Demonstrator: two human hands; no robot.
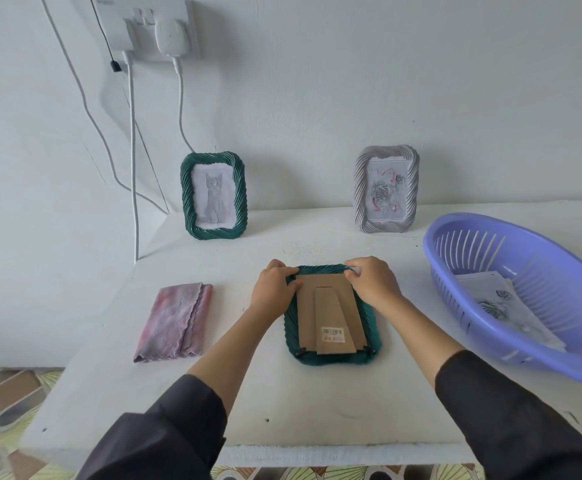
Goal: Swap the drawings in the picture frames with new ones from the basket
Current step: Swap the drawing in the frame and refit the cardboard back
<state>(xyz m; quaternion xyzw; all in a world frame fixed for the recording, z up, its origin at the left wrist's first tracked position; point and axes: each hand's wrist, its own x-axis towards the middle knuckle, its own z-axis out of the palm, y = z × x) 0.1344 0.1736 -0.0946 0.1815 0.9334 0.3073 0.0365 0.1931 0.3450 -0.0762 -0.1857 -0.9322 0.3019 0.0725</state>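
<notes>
Lying face down near the middle of the white table (282,403) is a dark green picture frame with a twisted rope-like rim (372,329). Its brown cardboard backing (305,306) faces up, with the fold-out stand flat against it and a white barcode sticker (333,333) near the 6 o'clock edge. The left hand (275,285) grips the frame's 11 o'clock corner, fingers curled over the rim and fingertips on the backing. The right hand (372,280) grips the 1 o'clock corner in the same way; both arms wear dark sleeves. At 11 o'clock from this frame, a matching green frame (186,199) stands upright by the wall, showing a grey cat drawing (213,197). At 1 o'clock stands a pale grey rope-rimmed frame (360,192) holding a drawing of roses (384,192). At 3 o'clock sits a lilac slotted plastic basket (559,258) with loose paper drawings (500,303) inside, a rose sketch on top. At 9 o'clock, well apart from the frame, lies a folded pink-and-grey cloth (175,322). High on the wall at 11 o'clock, a white double socket (157,29) carries plugs whose cables hang down.
</notes>
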